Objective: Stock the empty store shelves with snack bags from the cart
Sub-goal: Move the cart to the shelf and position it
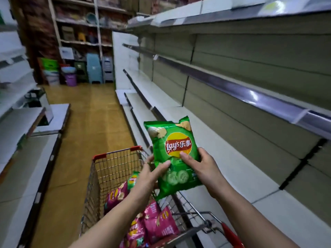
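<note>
A green Lay's snack bag (172, 140) is held upright above the right rim of the wire cart (114, 163). My left hand (149, 173) grips its lower left edge and my right hand (198, 164) grips its lower right side, thumb on the logo. In the cart lie several pink and purple snack bags (157, 222) and another green bag (133, 179). The bare white shelf (232, 158) runs along the right, just beyond the held bag.
Higher bare shelves (250, 90) with price rails rise on the right. More white shelving (26, 158) lines the left of the aisle. The wooden floor (89, 113) leads to plastic stools and buckets (80, 72) at the far end.
</note>
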`<state>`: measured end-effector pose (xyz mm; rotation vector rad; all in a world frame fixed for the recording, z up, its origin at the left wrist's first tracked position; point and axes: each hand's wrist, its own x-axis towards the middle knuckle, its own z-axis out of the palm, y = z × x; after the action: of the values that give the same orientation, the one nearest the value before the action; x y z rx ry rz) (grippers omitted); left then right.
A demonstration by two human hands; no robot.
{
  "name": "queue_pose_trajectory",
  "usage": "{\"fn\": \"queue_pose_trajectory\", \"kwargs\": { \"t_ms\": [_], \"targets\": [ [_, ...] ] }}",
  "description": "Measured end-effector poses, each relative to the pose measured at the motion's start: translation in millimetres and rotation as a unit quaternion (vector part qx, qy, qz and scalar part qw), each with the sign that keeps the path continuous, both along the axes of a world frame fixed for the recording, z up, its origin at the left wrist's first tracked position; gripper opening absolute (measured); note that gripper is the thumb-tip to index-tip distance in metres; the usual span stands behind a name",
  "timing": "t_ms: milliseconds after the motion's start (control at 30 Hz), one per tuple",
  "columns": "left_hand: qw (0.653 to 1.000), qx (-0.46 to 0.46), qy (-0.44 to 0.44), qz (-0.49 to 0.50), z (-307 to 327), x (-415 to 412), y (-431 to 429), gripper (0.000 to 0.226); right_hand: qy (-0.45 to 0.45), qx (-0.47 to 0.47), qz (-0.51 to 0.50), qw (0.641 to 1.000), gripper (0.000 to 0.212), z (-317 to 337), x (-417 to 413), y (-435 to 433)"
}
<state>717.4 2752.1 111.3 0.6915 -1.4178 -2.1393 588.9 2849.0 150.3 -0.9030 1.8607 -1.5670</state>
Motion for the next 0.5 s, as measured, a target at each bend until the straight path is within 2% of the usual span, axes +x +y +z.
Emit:
{"fn": "queue_pose_trajectory", "kwargs": {
  "t_ms": [167,333,400,500],
  "targets": [
    [0.991,-0.119,0.003,-0.053,46,-30,63,0.08,0.068,-0.026,-0.091,0.993,0.06,27,-13,75],
    [0.98,-0.147,0.069,-0.113,97,-58,114,0.055,0.135,-0.084,-0.129,0.979,0.043,70,-19,160],
    [0.969,-0.168,0.089,-0.158,119,-72,131,0.056,0.176,-0.098,-0.166,0.965,0.039,91,-19,190],
    [0.95,-0.184,0.122,-0.221,149,-97,159,0.041,0.243,-0.088,-0.256,0.931,0.03,116,-22,227]
  ]
}}
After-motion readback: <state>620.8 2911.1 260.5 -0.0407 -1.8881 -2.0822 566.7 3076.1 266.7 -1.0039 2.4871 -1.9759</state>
